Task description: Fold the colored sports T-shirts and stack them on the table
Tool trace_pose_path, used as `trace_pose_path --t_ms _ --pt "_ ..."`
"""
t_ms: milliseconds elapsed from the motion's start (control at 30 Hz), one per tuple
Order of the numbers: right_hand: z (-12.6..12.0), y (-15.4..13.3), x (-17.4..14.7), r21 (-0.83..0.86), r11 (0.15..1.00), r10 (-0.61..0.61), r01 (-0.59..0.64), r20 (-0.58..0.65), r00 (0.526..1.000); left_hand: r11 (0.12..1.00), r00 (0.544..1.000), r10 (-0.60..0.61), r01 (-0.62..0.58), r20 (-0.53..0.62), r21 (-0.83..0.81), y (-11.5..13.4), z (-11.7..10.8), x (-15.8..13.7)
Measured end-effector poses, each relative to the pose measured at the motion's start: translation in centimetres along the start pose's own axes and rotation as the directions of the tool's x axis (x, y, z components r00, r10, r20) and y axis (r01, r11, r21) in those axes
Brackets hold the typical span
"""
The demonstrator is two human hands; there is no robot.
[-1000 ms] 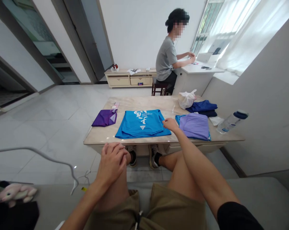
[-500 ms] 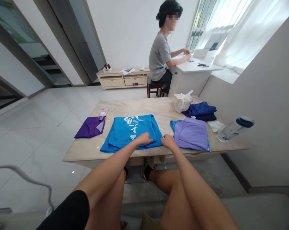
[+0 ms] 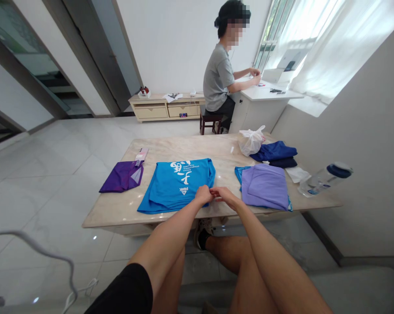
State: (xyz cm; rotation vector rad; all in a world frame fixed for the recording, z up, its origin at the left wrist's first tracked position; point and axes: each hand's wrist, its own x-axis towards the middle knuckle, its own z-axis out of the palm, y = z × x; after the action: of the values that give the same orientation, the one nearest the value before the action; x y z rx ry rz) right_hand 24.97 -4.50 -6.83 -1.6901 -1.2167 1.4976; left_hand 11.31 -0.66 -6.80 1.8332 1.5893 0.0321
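Observation:
A folded blue T-shirt (image 3: pixel 167 185) with white lettering lies on the table before me. My left hand (image 3: pixel 204 195) is closed at its near right corner, with the fingertips partly hidden. Just to the right, my right hand (image 3: pixel 225 196) reaches in with fingers stretched toward the left hand, their tips at the shirt's edge. Nearest my right hand on the other side is a folded lavender garment (image 3: pixel 265 187), lying over a blue patterned one (image 3: pixel 238 173).
A purple folded cloth (image 3: pixel 120 176) and a phone (image 3: pixel 142 154) are at the table's left. At the right stand a plastic bag (image 3: pixel 250 141), dark blue clothes (image 3: pixel 273 151), white tissue (image 3: pixel 297 173) and a water bottle (image 3: pixel 324 179). A person (image 3: pixel 218 78) sits at a white desk beyond.
The shirt's right edge has come inward to the left. My right hand has moved left with it, close to my left hand, which has shifted slightly right and nearer me.

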Motion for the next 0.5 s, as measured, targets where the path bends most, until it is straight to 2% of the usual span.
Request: trace_pose_path --t_ms 33,100,200,267,333,400,433,500 --pt "0.1 -0.3 0.0 0.028 1.0 -0.012 0.012 -0.017 1.0 1.0 1.0 -0.009 0.009 0.002 0.0 -0.1 -0.3 -0.1" --pt "0.1 -0.8 0.2 0.009 1.0 -0.008 0.009 -0.149 0.989 1.0 1.0 -0.016 0.016 -0.001 -0.007 -0.1 -1.0 -0.5" --pt "-0.6 -1.4 0.3 0.003 0.993 0.113 -0.119 -0.342 0.933 1.0 1.0 0.013 -0.013 -0.002 -0.025 0.2 -2.1 -1.4" --pt "-1.2 -1.9 0.2 0.04 0.974 0.225 -0.225 -0.333 0.916 0.998 0.998 0.057 -0.057 0.002 -0.037 0.4 -2.8 -2.3" --pt "-1.5 -2.5 0.1 0.095 0.944 0.329 -0.315 -0.222 0.918 0.993 0.994 0.111 -0.11 0.013 -0.048 0.4 -3.3 -3.6" --pt "-1.2 -2.9 0.3 0.135 0.926 0.37 -0.352 -0.145 0.918 0.984 0.985 0.171 -0.169 0.03 -0.057 0.1 -3.7 -5.0" --pt "-0.9 -3.1 0.6 0.123 0.933 0.355 -0.338 -0.163 0.921 0.978 0.979 0.202 -0.2 0.039 -0.062 -0.2 -3.7 -5.8" --pt "0.1 -3.2 1.5 0.039 0.958 0.284 -0.285 -0.288 0.915 0.965 0.965 0.256 -0.252 0.061 -0.067 -0.8 -3.8 -7.1"
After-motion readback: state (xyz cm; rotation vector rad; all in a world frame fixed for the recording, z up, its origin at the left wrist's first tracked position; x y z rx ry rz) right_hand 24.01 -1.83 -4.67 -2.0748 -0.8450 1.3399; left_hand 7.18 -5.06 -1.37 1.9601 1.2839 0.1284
